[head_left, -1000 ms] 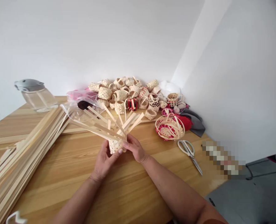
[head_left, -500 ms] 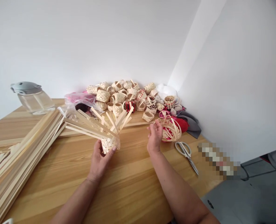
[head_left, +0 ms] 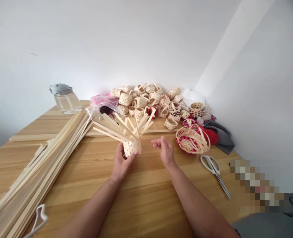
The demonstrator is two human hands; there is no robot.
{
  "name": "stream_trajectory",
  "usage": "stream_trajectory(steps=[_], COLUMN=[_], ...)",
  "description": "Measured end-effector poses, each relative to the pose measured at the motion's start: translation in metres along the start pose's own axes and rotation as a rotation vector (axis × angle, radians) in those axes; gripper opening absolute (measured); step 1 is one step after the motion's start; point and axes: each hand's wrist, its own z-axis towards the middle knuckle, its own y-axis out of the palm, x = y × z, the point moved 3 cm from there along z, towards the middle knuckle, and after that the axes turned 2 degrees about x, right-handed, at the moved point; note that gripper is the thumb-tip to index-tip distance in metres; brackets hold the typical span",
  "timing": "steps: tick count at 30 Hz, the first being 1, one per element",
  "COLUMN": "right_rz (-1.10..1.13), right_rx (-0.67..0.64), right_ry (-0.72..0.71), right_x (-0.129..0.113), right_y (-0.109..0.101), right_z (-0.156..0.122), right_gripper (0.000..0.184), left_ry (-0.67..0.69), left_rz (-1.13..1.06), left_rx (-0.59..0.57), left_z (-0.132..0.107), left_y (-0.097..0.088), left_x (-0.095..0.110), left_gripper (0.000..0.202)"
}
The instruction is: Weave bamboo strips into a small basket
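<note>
My left hand grips a small, partly woven basket of pale wooden strips, thumb on its near side. Its loose strip ends fan upward and to the left. To the right of this basket, and apart from it, my right hand hovers over the table with fingers pointing left and no object visible in it. Farther right sits a shallow basket holding thin strips and something pink-red. White-handled scissors lie on the table in front of it, blades toward me.
A long bundle of flat wooden strips crosses the wooden table on the left. Behind are a pile of small finished baskets, a pink plastic bag and a clear jug. A white object lies at lower left.
My right hand has moved from the edge of the shallow basket toward the woven one. My left hand keeps its hold. The whole view has shifted, so things appear farther right.
</note>
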Motion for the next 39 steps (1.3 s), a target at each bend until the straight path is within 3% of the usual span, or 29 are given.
stream_trajectory(steps=[3,8,11,17,27,39], right_rz=[-0.008,-0.231,-0.196,-0.045,0.007,-0.080], right_rx=[-0.088,-0.295,-0.399,-0.427,-0.439,-0.458], right_ry=[-0.052,0.012,0.061,0.192,0.205,0.142], right_x=[-0.003,0.010,0.019,0.029,0.029,0.024], right_y=[0.007,0.024,0.033,0.038,0.038,0.038], right_z=[-0.009,-0.024,-0.029,-0.031,-0.029,-0.028], right_gripper=[0.063,0.054,0.053,0.055,0.050,0.058], left_ry=[-0.005,-0.003,0.004,0.006,-0.012,-0.020], left_rz=[0.008,0.026,0.040,0.051,0.083,0.107], left_rx=[-0.012,-0.013,-0.015,-0.031,-0.038,-0.016], left_z=[0.000,-0.001,-0.001,-0.002,-0.003,-0.002], left_y=[0.001,0.002,0.002,0.002,0.001,0.001], left_x=[0.000,0.002,0.004,0.008,0.010,0.013], left_gripper=[0.073,0.070,0.068,0.062,0.064,0.061])
